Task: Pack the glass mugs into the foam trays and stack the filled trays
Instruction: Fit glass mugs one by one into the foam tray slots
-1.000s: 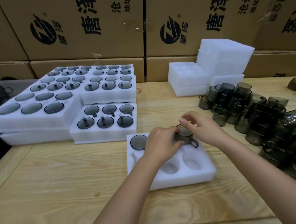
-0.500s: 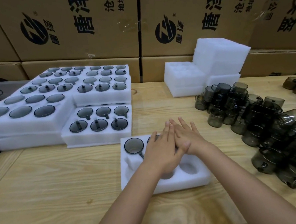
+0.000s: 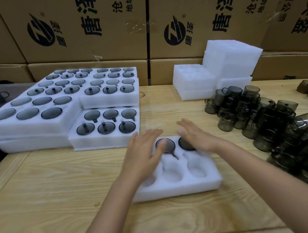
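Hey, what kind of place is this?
Probably a warehouse or factory packing bench: printed cardboard boxes stacked behind, filled foam trays, and loose glass mugs heaped on the wooden table.

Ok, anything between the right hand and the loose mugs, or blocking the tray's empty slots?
Nothing visible: bare table between right hand and loose mugs; front slots open, left hand over part of the tray.

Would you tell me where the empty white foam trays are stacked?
In the head view, the empty white foam trays stand at the back of the wooden table, right of centre, against the brown cardboard boxes, behind the loose smoky glass mugs.
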Demonstrator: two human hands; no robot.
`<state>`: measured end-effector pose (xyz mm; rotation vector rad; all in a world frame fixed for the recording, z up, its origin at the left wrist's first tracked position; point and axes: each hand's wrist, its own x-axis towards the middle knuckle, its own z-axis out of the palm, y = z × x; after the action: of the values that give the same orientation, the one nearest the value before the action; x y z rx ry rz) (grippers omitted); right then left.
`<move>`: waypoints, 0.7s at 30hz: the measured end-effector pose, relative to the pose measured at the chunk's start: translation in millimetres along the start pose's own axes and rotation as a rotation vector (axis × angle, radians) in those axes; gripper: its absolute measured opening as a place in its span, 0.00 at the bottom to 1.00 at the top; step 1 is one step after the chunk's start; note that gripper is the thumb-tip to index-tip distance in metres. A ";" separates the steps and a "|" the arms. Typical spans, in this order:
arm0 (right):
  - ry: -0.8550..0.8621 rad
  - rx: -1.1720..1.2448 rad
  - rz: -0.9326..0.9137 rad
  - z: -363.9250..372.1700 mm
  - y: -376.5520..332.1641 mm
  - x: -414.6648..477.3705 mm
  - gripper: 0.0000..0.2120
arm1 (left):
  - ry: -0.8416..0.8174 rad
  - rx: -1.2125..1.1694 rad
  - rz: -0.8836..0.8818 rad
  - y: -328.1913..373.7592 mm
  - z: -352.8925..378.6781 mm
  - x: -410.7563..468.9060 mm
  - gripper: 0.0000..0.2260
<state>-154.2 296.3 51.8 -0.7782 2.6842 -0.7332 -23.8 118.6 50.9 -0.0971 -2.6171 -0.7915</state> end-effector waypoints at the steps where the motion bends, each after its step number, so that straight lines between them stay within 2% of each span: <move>1: 0.150 0.098 0.031 -9.6 6.5 0.6 0.25 | 0.069 -0.158 -0.057 -12.9 -9.4 -6.6 0.22; 3: 0.417 0.047 0.164 -30.6 28.1 3.5 0.24 | 0.182 -0.452 -0.238 -38.9 -20.4 -18.5 0.17; 4: 0.446 -0.027 0.263 -38.9 41.0 5.2 0.24 | 0.227 -0.542 -0.308 -50.6 -20.3 -23.7 0.13; 7: 0.280 -0.195 0.517 -48.0 69.9 5.7 0.25 | 0.197 -0.666 -0.374 -69.9 -7.1 -39.5 0.12; 11: 0.320 -0.284 0.490 -43.2 81.7 3.4 0.16 | 0.127 -0.744 -0.333 -69.6 6.1 -44.7 0.12; 18: 0.404 -0.298 0.425 -30.5 70.5 -16.6 0.07 | 0.143 -0.732 -0.369 -66.2 11.2 -34.7 0.10; 21: 0.450 -0.318 0.375 -24.3 61.2 -29.2 0.07 | 0.167 -0.717 -0.393 -71.4 13.1 -37.7 0.10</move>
<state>-165.2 366.9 42.6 -0.1559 3.2700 -0.4309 -6.7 67.8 -10.8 0.2805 -2.0987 -1.7568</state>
